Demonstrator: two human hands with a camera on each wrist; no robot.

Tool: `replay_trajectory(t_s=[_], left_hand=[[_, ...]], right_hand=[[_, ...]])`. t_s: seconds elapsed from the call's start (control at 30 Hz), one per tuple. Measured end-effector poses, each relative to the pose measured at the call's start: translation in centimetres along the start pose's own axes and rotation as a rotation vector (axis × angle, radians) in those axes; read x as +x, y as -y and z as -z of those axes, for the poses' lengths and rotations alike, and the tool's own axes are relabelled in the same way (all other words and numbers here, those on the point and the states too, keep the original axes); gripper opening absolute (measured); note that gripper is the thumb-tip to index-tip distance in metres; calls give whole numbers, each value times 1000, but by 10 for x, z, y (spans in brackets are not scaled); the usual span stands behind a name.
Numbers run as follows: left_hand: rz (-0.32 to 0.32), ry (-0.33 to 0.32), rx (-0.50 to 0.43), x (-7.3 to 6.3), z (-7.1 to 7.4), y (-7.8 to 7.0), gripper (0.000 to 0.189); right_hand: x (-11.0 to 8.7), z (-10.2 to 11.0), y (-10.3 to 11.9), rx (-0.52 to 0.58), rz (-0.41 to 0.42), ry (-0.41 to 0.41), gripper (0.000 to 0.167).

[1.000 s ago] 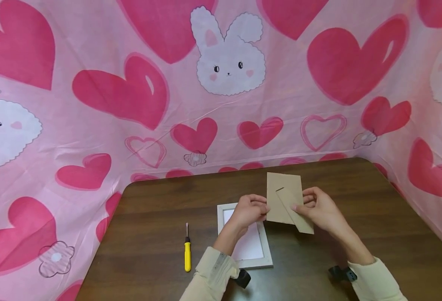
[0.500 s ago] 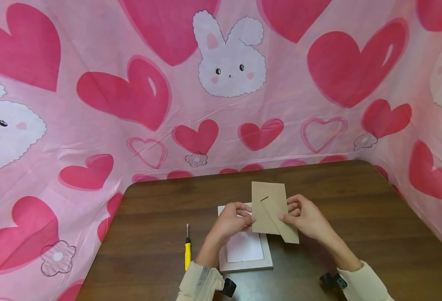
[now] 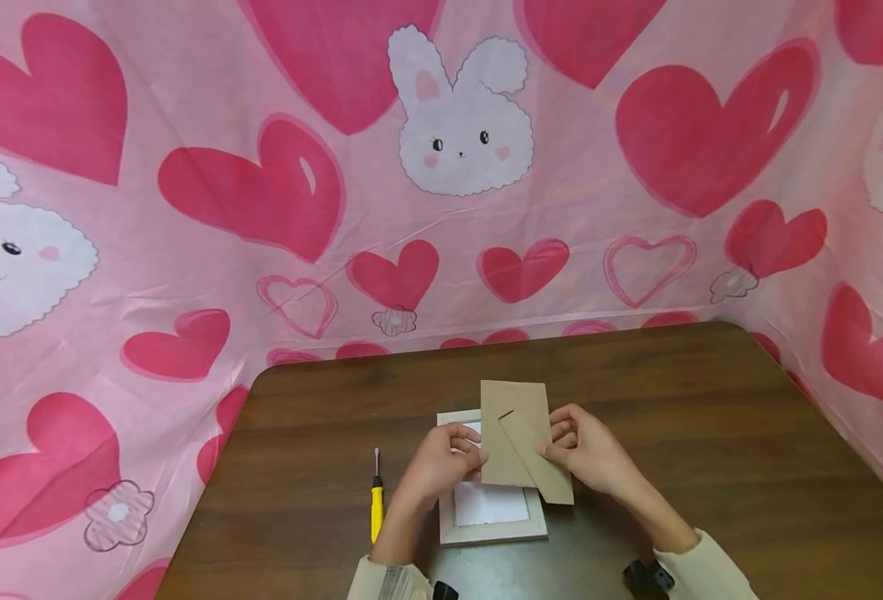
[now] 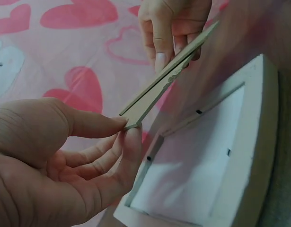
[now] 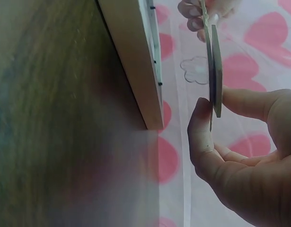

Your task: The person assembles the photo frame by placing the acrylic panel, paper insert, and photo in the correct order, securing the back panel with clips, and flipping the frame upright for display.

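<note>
A brown picture-frame backing board (image 3: 512,446) with a slanted stand leg is held up between both hands. At its left edge my left hand (image 3: 441,462) pinches it between thumb and fingers. My right hand (image 3: 589,450) grips the opposite edge, its thumb on the stand leg. Beneath and partly behind the board lies a whitish picture frame (image 3: 494,536), back side up, with a white sheet (image 4: 192,156) inside its opening. Small dark tabs stick out along the frame's inner edge in the left wrist view. The board is above the frame, apart from it.
A screwdriver (image 3: 377,504) with a yellow handle lies left of the frame, close to my left forearm. The brown wooden table (image 3: 321,417) ends at a pink heart-and-rabbit cloth (image 3: 298,208) hanging behind and at the sides.
Both hands have carried the backing board left and toward me, from right of the picture frame to partly over it. The frame stays in place on the table.
</note>
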State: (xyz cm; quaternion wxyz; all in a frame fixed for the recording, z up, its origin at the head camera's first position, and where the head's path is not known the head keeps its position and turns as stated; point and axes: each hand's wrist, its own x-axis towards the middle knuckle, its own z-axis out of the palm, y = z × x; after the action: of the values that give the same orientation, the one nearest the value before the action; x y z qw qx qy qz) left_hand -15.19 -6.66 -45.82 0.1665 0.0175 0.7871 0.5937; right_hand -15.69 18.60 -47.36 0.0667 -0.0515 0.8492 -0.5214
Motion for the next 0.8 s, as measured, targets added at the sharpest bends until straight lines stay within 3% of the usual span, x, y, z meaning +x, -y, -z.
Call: replay_trajectory(t_s=[0.27,0.53,0.8], left_hand=[[9,-5,-42,-8,3,18,24],[40,-24,-1,-13,6,30,20],[64,-50,60,-18,7,31,17]], right_hand=[[-2,-11,2,24,-1,15,46],[-4,-21,-1,38,-20,41,47],[-6,-26,-4,52,-22,62,47]])
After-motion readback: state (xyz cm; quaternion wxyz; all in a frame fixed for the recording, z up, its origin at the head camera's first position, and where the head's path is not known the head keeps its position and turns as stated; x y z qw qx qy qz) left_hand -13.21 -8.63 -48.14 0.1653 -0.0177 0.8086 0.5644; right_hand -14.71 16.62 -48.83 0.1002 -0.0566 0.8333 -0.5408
